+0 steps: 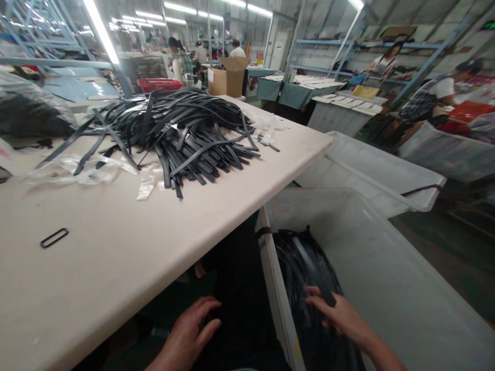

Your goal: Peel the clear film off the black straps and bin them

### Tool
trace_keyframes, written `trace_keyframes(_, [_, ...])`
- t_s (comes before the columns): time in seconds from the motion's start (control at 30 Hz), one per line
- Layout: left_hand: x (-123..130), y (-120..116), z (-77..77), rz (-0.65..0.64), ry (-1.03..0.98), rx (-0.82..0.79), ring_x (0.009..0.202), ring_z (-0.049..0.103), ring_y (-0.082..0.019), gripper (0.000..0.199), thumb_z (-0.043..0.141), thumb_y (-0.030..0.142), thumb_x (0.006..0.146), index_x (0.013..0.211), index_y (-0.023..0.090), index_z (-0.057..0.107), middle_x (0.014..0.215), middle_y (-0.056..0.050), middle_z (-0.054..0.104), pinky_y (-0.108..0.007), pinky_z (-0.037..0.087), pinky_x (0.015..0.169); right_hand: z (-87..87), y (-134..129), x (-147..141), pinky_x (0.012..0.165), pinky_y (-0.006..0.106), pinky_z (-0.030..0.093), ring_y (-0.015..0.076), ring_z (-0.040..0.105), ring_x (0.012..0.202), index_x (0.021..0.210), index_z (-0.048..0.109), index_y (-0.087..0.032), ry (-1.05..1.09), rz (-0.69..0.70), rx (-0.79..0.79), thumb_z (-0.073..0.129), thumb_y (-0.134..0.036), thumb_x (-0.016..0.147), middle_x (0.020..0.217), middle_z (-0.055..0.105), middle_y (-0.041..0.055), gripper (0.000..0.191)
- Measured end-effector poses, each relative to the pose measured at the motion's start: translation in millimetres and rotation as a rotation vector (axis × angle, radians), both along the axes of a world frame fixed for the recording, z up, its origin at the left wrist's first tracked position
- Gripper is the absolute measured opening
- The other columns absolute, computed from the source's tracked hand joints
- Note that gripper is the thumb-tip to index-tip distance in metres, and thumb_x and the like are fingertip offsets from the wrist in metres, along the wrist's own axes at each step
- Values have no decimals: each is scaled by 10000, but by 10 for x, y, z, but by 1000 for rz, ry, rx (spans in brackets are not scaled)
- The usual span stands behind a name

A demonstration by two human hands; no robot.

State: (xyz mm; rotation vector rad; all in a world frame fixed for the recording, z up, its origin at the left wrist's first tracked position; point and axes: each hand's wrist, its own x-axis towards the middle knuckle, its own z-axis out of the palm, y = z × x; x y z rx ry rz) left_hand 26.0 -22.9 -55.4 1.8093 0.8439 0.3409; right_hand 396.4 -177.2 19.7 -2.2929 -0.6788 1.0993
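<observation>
My right hand [338, 314] is inside the white plastic bin [386, 257], closed around a dark strap [314, 265] that blurs with motion. Under and around that hand lies a heap of black straps [288, 257]. My left hand [193, 327] hangs below the table edge, left of the bin, its thumb apart from the bent fingers and nothing in it. On the pale table [127, 252], a large pile of dark flat straps [197, 139] is spread out. A black rectangular ring buckle [54, 238] lies by itself at the table's left.
Clear plastic bags [77, 169] lie beside the pile. A second white bin [371, 170] stands behind the first. An open cardboard box [228, 77] is at the table's far end. Several people work in the background, one [433, 95] at the right.
</observation>
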Motion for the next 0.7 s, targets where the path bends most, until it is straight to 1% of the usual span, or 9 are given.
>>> trace_keyframes(0.07, [21, 24, 68, 26, -14, -36, 1139, 614, -242, 299, 535, 443, 909, 1141, 308, 668, 1202, -55, 670, -356, 480, 1002, 297, 355, -238, 386, 169, 337, 120, 639, 565, 1250, 619, -207, 75, 150, 87, 598, -534, 808, 1151, 704, 118, 551])
trace_keyframes(0.13, [46, 70, 228, 72, -61, -86, 1137, 611, -241, 328, 528, 460, 916, 1184, 314, 648, 1212, -51, 665, -357, 471, 1005, 537, 707, -597, 391, 159, 346, 118, 641, 583, 1234, 613, -208, 181, 309, 187, 585, -502, 830, 1118, 711, 106, 501])
trace_keyframes(0.23, [74, 173, 593, 151, -208, -154, 1118, 614, -236, 384, 532, 465, 917, 1259, 309, 605, 1235, -52, 654, -358, 466, 1003, 692, 1152, -1187, 378, 136, 342, 98, 619, 575, 1142, 667, -203, 359, 538, 241, 588, -387, 833, 1043, 726, 76, 369])
trace_keyframes(0.33, [76, 281, 933, 200, -419, -262, 1069, 632, -248, 405, 540, 469, 910, 1246, 256, 620, 1170, -71, 678, -355, 505, 943, 634, 1469, -1671, 376, 118, 336, 60, 556, 518, 995, 727, -179, 498, 738, 250, 603, -356, 838, 865, 709, 32, 267])
trace_keyframes(0.43, [38, 363, 1092, 261, -563, -439, 819, 685, -215, 365, 587, 449, 886, 1133, 193, 666, 1026, -80, 704, -308, 570, 707, 495, 1669, -1999, 358, 123, 317, 44, 463, 427, 847, 719, -120, 584, 821, 259, 636, -477, 833, 586, 565, -23, 366])
trace_keyframes(0.5, [-7, 404, 1101, 315, -622, -566, 610, 663, -177, 330, 628, 451, 854, 1006, 162, 675, 890, -66, 705, -278, 547, 529, 428, 1745, -2141, 359, 127, 322, 48, 451, 413, 810, 698, -109, 641, 829, 255, 651, -547, 813, 524, 503, -41, 440])
trace_keyframes(0.57, [-58, 438, 1074, 381, -636, -633, 448, 579, -123, 330, 688, 465, 801, 854, 143, 647, 693, -24, 658, -220, 461, 403, 402, 1782, -2238, 363, 126, 320, 46, 451, 412, 796, 690, -112, 684, 832, 263, 648, -584, 810, 529, 521, -35, 474])
trace_keyframes(0.63, [-107, 466, 1041, 447, -600, -622, 343, 434, -49, 359, 743, 468, 746, 744, 138, 602, 548, 25, 569, -155, 319, 334, 399, 1792, -2302, 367, 123, 312, 36, 436, 404, 777, 690, -111, 708, 836, 269, 632, -605, 820, 543, 556, -20, 499])
trace_keyframes(0.7, [-143, 482, 1018, 469, -574, -603, 324, 354, -21, 365, 751, 465, 734, 716, 145, 576, 532, 31, 562, -146, 240, 321, 377, 1784, -2338, 366, 127, 324, 34, 422, 381, 776, 695, -102, 745, 841, 265, 597, -638, 831, 524, 562, -12, 548])
